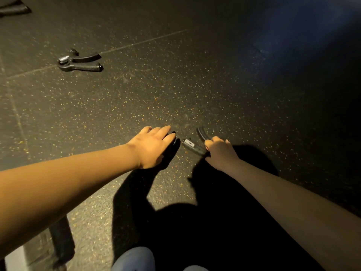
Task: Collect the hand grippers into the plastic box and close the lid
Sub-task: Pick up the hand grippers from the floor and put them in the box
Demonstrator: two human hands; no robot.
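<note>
Floor (175, 85), whole frame: matt dark rubber, coarse, yellow-flecked. Hand gripper (80, 60), upper left: bright coiled metal spring, matt black handles.

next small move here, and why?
Probably: close the right hand on the near hand gripper and lift it. Its fingers already curl around a handle, but the gripper still lies on the floor. The left hand hovers open beside it. No box is in view.

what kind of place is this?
Probably a gym: dark speckled rubber floor tiles, with spring hand grippers lying on them, one far left and one by the right hand.
</note>
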